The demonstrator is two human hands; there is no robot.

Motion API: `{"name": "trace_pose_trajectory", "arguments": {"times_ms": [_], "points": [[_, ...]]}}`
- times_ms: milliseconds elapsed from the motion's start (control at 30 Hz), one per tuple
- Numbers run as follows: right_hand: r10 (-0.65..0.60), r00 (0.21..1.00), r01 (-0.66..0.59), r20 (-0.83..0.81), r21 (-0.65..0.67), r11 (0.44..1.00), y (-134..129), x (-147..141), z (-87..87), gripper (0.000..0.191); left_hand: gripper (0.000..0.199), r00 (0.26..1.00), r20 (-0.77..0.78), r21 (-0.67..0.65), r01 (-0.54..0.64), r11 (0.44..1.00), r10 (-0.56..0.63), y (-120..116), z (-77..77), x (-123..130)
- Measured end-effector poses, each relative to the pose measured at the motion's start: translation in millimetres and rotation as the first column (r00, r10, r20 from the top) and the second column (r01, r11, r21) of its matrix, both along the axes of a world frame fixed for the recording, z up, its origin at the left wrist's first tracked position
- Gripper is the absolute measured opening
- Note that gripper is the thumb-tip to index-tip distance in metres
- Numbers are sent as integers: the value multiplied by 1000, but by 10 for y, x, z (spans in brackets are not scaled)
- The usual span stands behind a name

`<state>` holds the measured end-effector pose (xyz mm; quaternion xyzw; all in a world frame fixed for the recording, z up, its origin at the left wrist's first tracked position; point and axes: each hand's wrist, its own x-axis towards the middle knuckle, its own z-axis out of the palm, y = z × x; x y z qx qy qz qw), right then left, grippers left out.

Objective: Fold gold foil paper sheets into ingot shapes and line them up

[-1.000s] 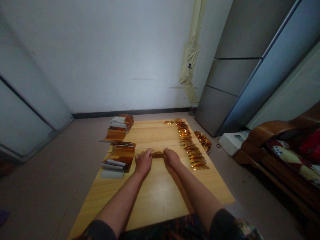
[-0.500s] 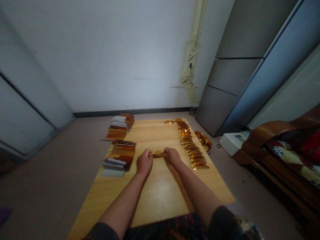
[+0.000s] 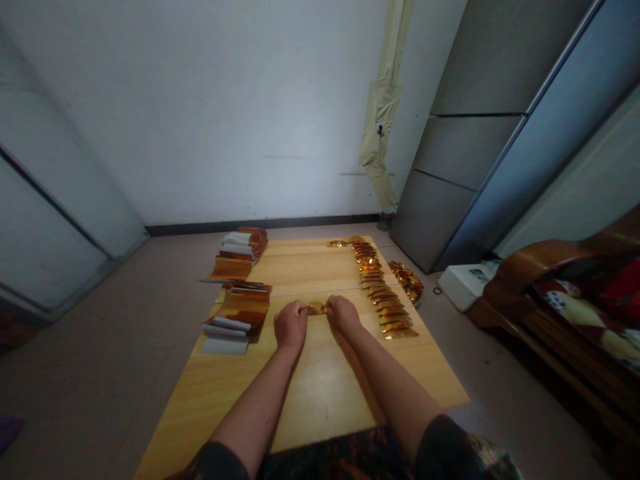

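A small folded piece of gold foil paper (image 3: 316, 308) is stretched between my two hands, just above the middle of the wooden table (image 3: 320, 393). My left hand (image 3: 291, 325) pinches its left end. Its right end is in the closed fingers of my right hand (image 3: 343, 313). To the left lie stacks of gold foil sheets (image 3: 245, 305) with pale backs, some curled. On the right, a long row of folded gold foil pieces (image 3: 385, 293) overlaps along the table edge. The fingertips of both hands are partly hidden.
Beyond the table's right edge, a container of gold folded pieces (image 3: 407, 283) sits low down. A white box (image 3: 463, 287) stands by a wooden bench (image 3: 545, 280). The grey refrigerator (image 3: 450, 180) is at the back right, and a white wall (image 3: 225, 120) rises behind the table.
Both hands stay at nearly the same spot. The gold foil piece between them looks slightly turned or reshaped, its ends still pinched.
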<state>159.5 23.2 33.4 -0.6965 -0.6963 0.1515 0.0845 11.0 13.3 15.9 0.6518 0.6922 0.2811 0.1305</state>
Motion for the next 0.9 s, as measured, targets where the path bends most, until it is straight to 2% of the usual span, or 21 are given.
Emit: {"name": "trace_pose_trajectory", "arguments": {"times_ms": [367,533,733,900], "points": [[6,1000,-7,8,24,1000,-53,-16,12,18,16,995,-98,24,1,1000,2,2,1,-4],[3,1000,-1,-24,111,994,-97,6,-32,18,21,979,-195,-17,49,999,-51,-12,42,-8],[23,999,-15,-43,168,986,-133,43,-95,22,21,975,-220,-48,25,999,-35,-2,58,-37],[76,995,-84,63,139,987,-168,-25,-24,22,23,975,-215,-89,29,996,-48,22,66,-31]]}}
